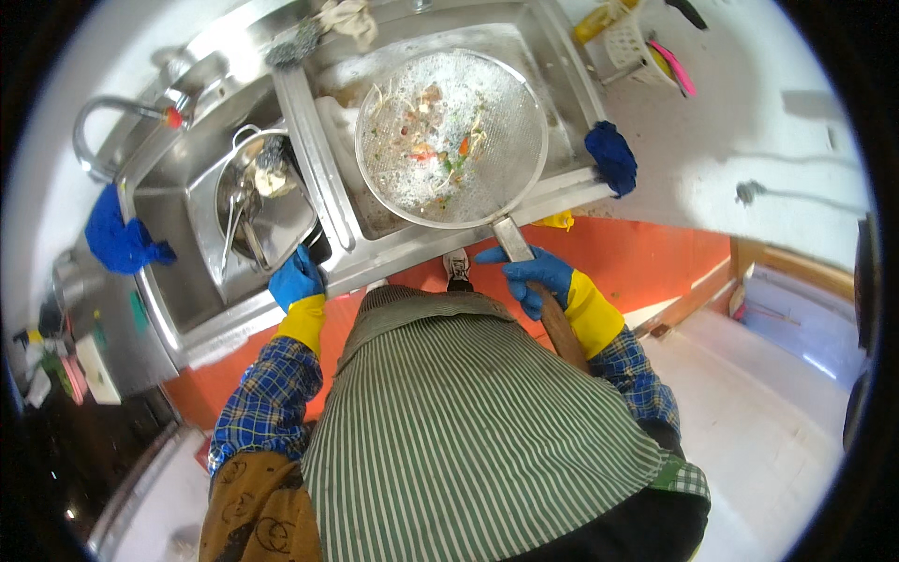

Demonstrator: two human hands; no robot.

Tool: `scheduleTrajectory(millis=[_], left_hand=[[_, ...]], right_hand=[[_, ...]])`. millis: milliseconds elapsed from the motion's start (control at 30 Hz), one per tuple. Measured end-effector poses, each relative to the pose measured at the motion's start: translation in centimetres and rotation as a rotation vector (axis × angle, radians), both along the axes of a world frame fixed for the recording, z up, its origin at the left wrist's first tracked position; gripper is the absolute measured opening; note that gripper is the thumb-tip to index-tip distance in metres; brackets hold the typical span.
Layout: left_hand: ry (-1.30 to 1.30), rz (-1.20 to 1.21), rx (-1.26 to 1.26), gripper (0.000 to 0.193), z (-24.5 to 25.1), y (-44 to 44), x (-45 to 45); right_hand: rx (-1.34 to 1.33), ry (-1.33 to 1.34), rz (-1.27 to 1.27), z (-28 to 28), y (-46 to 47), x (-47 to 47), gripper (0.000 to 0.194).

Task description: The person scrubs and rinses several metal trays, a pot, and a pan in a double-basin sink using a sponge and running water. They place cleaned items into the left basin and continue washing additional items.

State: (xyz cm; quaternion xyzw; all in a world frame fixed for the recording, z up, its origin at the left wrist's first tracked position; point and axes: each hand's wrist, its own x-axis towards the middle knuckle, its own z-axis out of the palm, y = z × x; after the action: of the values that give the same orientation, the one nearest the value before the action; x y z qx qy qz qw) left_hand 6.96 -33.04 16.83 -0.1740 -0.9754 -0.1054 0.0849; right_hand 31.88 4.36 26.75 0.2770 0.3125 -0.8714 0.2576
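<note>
My right hand (544, 277), in a blue and yellow rubber glove, grips the wooden handle of a large round mesh strainer (516, 168). The strainer lies over the right sink basin (351, 204). Foam and food scraps (449, 151), with red, orange and green bits, sit in its mesh. My left hand (296, 279), gloved the same way, is at the front of the left basin (165, 225), beside a metal pan (291, 221). Whether its fingers grip anything is hidden. Tongs (230, 232), a scouring pad (274, 151) and a pale cloth (272, 181) lie inside the pan.
A curved faucet (105, 105) stands at the left. Blue cloths hang at the left rim (123, 235) and the right corner (612, 158). Steel wool (293, 46) and a beige cloth (350, 21) rest at the back. A white basket (628, 49) holds utensils on the right counter.
</note>
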Motion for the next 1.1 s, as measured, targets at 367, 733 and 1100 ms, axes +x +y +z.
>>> scheduleTrajectory(millis=[367, 733, 1100], left_hand=[[-0.014, -0.267, -0.083, 0.048, 0.4, 5.9, 3.3], [-0.180, -0.419, -0.265, 0.048, 0.0, 12.0, 7.6], [-0.032, -0.511, -0.348, 0.052, -7.3, 8.9, -4.2]], right_hand=[[-0.171, 0.064, -0.274, -7.0, -2.9, 2.6, 0.050], [-0.441, 0.148, -0.445, -9.0, -1.9, 13.1, 0.051], [-0.466, -0.214, -1.118, -2.3, -7.0, 30.0, 0.060]])
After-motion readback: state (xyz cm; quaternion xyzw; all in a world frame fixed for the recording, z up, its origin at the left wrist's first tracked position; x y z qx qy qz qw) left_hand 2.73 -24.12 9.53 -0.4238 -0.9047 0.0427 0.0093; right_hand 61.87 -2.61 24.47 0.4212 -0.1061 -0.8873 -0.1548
